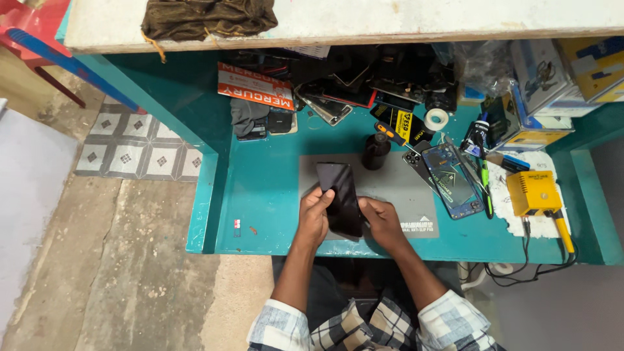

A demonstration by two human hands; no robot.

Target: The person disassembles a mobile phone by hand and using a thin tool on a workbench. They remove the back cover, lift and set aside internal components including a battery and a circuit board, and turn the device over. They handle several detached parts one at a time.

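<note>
A black phone (340,197) lies slightly tilted, its long side running away from the person, over the near left part of a grey mat (396,195) on the teal worktop (266,188). Both hands hold it at its near end. The left hand (314,214) wraps the phone's left edge, its grip pressed around that edge with the fingers curled onto the dark face. The right hand (383,221) touches the lower right edge, its grip closed against the phone's side; how far the fingers reach beneath cannot be told. The far end of the phone sticks out past both hands. Just beyond the mat's far edge stands a small dark bottle (376,151). To the right of it, half on the mat, lies an opened phone body with a blue frame (453,181), and a green-handled tool (485,185) lies along its right side. Further right, a yellow box-shaped device (533,193) sits on a white cloth (504,195), with black cables (530,260) trailing off the near edge of the worktop. At the back, under a pale shelf (390,19), lies a heap of phone parts (364,84), a roll of white tape (436,119) and a red and white carton (255,86). A brown cloth (208,18) lies on the shelf. The person's checked sleeves (448,322) show at the bottom.
</note>
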